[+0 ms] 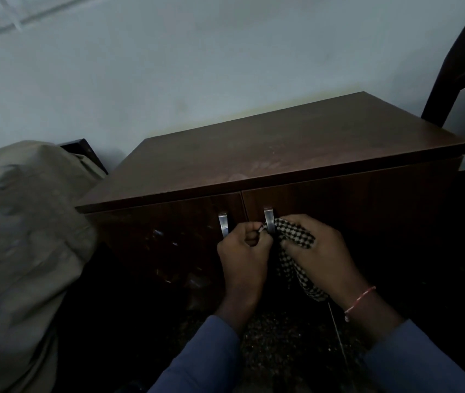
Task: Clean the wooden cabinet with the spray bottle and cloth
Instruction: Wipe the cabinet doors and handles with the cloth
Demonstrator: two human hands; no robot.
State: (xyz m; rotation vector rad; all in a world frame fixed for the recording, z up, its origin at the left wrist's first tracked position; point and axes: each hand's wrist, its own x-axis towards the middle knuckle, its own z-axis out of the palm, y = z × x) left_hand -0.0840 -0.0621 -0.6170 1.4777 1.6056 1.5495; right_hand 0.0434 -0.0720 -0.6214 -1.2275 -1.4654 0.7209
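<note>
A low dark wooden cabinet [268,154] with two doors stands against the pale wall. Each door has a metal handle: the left handle [223,224] and the right handle [269,221]. A black-and-white checked cloth [296,236] passes behind the right handle. My left hand [244,251] pinches one end of the cloth to the left of that handle. My right hand [322,251] grips the rest of the cloth on its right, and a tail hangs down below. No spray bottle is in view.
A bed or cushion under a beige cover [21,236] presses close on the cabinet's left. A dark plastic chair [463,66] stands behind the cabinet's right corner. The speckled floor [282,336] below is dark.
</note>
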